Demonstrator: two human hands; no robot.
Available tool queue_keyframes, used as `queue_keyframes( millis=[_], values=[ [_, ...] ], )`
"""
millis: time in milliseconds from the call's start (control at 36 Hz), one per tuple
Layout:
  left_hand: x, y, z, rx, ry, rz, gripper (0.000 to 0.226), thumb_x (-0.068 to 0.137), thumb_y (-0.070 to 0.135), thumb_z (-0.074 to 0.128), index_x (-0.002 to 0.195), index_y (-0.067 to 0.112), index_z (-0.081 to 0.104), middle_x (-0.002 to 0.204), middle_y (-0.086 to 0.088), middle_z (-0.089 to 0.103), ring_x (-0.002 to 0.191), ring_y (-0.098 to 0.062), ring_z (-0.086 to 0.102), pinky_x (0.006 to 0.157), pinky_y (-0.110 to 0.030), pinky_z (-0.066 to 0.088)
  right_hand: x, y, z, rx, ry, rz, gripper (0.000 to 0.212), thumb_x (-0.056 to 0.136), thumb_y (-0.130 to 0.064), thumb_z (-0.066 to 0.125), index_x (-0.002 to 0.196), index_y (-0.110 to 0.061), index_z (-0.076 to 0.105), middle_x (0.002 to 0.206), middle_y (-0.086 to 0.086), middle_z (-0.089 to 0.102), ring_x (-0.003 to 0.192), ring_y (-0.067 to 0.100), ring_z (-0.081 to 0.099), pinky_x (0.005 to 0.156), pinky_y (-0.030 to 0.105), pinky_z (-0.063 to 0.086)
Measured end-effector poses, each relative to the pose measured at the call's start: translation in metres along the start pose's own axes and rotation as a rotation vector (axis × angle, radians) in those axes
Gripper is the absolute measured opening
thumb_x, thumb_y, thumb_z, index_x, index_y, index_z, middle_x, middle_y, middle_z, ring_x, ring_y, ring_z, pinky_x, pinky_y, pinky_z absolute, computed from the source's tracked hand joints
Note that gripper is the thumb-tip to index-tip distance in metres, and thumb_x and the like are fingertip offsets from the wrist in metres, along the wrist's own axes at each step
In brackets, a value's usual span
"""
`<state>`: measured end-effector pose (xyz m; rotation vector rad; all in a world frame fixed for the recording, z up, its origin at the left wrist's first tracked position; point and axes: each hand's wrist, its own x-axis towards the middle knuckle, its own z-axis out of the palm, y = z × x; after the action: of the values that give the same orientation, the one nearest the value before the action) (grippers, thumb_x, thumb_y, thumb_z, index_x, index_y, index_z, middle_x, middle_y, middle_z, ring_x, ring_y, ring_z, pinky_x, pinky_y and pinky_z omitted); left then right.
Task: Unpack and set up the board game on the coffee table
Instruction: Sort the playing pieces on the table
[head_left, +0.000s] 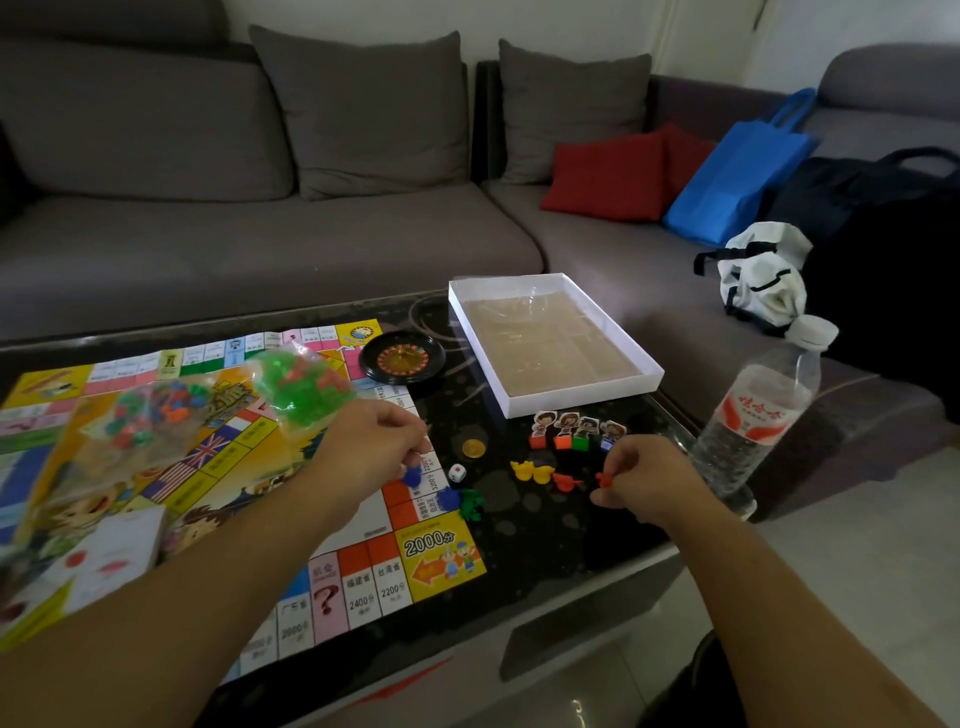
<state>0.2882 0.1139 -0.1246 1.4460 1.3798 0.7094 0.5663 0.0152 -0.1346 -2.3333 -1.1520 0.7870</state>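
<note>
The unfolded game board (249, 467) lies flat under the left hand (371, 447), whose fingertips pinch a blue token (413, 475). Just below that hand sit another blue token (448, 500) and a green one (471, 505); a white die (457, 472) and gold coin (474, 448) lie to its right. The right hand (644, 478) pinches a red token (603, 479), with a second red token (565, 482) and two yellow tokens (532, 471) to its left. Four character standees (576, 428) stand upright just beyond it. Farther beyond lie the open white box (550, 343) and roulette wheel (404, 358).
</note>
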Motion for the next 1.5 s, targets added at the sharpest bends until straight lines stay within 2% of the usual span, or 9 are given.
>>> queue_keyframes(
  millis=[333, 417, 500, 611, 722, 1056, 1250, 1361, 1500],
  values=[
    [0.014, -0.001, -0.031, -0.071, 0.212, 0.009, 0.011, 0.100, 0.009, 0.063, 0.094, 0.014, 0.071, 0.096, -0.013, 0.073, 0.085, -0.023, 0.068, 0.077, -0.038, 0.059, -0.008, -0.012, -0.007, -0.157, 0.025, -0.032, 0.016, 0.086, -0.015, 0.084, 0.091, -0.019, 0.069, 0.097, 0.003, 0.067, 0.086, 0.014, 0.061, 0.086, 0.037, 0.056],
    [0.017, -0.008, -0.035, -0.038, 0.264, 0.058, 0.014, 0.100, 0.008, 0.063, 0.097, 0.017, 0.072, 0.099, 0.005, 0.066, 0.090, -0.017, 0.065, 0.078, -0.033, 0.057, -0.016, -0.026, -0.007, -0.213, 0.133, -0.111, 0.011, 0.090, -0.019, 0.076, 0.086, -0.019, 0.066, 0.086, 0.003, 0.069, 0.078, 0.017, 0.065, 0.071, 0.036, 0.058],
    [0.020, -0.017, -0.035, 0.204, 0.255, 0.185, 0.022, 0.100, 0.007, 0.063, 0.113, 0.022, 0.071, 0.108, 0.012, 0.062, 0.102, -0.012, 0.064, 0.078, -0.026, 0.056, -0.032, -0.048, 0.006, -0.194, 0.180, -0.273, 0.012, 0.097, -0.021, 0.069, 0.085, -0.025, 0.065, 0.084, -0.003, 0.068, 0.078, 0.011, 0.063, 0.067, 0.030, 0.051],
    [0.023, -0.024, -0.026, 0.658, 0.045, 0.242, 0.041, 0.100, 0.013, 0.064, 0.138, 0.028, 0.061, 0.136, 0.002, 0.059, 0.120, -0.019, 0.060, 0.077, -0.025, 0.058, -0.051, -0.074, 0.040, -0.113, -0.105, -0.394, 0.008, 0.099, -0.030, 0.070, 0.107, -0.031, 0.066, 0.095, -0.011, 0.067, 0.087, 0.004, 0.063, 0.075, 0.021, 0.052],
    [0.028, -0.029, -0.021, 0.941, -0.015, 0.342, 0.032, 0.098, 0.026, 0.069, 0.130, 0.030, 0.065, 0.130, 0.001, 0.061, 0.111, -0.014, 0.058, 0.083, -0.024, 0.052, -0.046, -0.083, 0.067, -0.230, -0.137, -0.387, 0.028, 0.092, -0.048, 0.076, 0.110, -0.033, 0.061, 0.099, -0.010, 0.068, 0.091, 0.010, 0.066, 0.084, 0.039, 0.061],
    [0.021, -0.022, -0.018, 0.750, 0.061, 0.328, 0.019, 0.103, 0.037, 0.061, 0.116, 0.024, 0.064, 0.105, 0.003, 0.070, 0.091, -0.012, 0.067, 0.074, -0.029, 0.059, -0.046, -0.083, 0.071, -0.389, -0.135, -0.455, 0.028, 0.093, -0.029, 0.075, 0.101, -0.025, 0.049, 0.107, 0.000, 0.065, 0.096, 0.022, 0.065, 0.083, 0.045, 0.061],
    [0.009, 0.007, 0.008, 0.492, -0.033, 0.376, 0.019, 0.106, 0.032, 0.056, 0.118, 0.028, 0.070, 0.102, 0.010, 0.070, 0.093, -0.007, 0.069, 0.084, -0.034, 0.059, -0.040, -0.068, 0.038, -0.002, -0.031, -0.422, 0.025, 0.088, -0.013, 0.079, 0.094, -0.031, 0.063, 0.094, -0.007, 0.066, 0.084, 0.009, 0.067, 0.074, 0.026, 0.060],
    [0.000, 0.017, 0.030, 0.509, -0.104, 0.411, 0.025, 0.109, 0.028, 0.049, 0.120, 0.025, 0.071, 0.091, 0.010, 0.069, 0.080, -0.006, 0.068, 0.063, -0.020, 0.048, -0.030, -0.040, 0.004, 0.079, 0.129, -0.330, 0.025, 0.087, -0.008, 0.076, 0.088, -0.032, 0.069, 0.093, -0.009, 0.069, 0.081, 0.011, 0.070, 0.066, 0.017, 0.054],
    [-0.009, 0.023, 0.057, 0.491, -0.172, 0.391, 0.010, 0.105, 0.031, 0.058, 0.104, 0.029, 0.069, 0.082, 0.010, 0.073, 0.065, -0.002, 0.070, 0.056, -0.013, 0.046, -0.017, -0.007, -0.024, -0.108, 0.181, -0.163, 0.020, 0.091, -0.009, 0.075, 0.093, -0.029, 0.073, 0.103, -0.004, 0.070, 0.089, 0.013, 0.066, 0.070, 0.024, 0.054]
  ],
)
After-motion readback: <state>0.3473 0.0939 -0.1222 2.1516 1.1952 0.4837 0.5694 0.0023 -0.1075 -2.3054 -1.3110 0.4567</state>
